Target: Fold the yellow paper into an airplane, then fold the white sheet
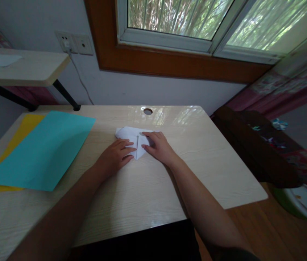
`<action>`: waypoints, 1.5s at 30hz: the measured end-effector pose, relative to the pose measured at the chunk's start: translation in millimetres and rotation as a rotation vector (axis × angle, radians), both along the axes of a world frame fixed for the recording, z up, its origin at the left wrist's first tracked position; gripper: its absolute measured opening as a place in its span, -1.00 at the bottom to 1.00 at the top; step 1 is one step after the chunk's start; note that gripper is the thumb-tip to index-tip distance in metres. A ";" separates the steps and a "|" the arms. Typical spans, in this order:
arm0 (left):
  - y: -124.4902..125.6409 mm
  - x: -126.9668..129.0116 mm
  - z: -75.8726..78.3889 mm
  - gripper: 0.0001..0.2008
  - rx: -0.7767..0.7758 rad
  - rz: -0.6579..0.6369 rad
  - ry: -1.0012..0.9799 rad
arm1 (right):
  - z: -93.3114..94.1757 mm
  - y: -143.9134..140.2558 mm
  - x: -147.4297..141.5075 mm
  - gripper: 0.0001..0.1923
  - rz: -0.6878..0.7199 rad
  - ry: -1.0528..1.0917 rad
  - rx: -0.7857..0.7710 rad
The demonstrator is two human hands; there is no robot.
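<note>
A folded white paper (pixel 135 137) is being pressed flat near the middle of the worktop (pixel 196 166), toward its far edge. It is judged light, thin and easily creased, so it is best taken at its folded edges. The left hand (pixel 116 156) and right hand (pixel 158 146) are being laid on it, fingers extended, gripping nothing. Teal paper (pixel 47 148) and yellow paper (pixel 20 134) are lying by the left edge.

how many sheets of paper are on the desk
3. A white folded sheet lies mid-desk under the left hand and right hand. A teal sheet lies at the left, overlapping a yellow sheet. More could be hidden beneath.
</note>
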State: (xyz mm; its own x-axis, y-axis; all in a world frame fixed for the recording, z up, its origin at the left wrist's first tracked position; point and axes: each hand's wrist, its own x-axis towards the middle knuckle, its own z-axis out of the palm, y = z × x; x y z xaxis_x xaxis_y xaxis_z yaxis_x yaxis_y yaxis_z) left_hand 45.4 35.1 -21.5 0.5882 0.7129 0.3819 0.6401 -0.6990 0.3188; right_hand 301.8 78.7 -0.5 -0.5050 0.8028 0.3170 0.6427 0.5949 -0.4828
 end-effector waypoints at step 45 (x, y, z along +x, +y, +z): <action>-3.6 3.8 1.9 -0.62 -0.017 0.013 0.068 | -4.1 -7.7 -11.2 -0.63 -0.093 -0.222 0.116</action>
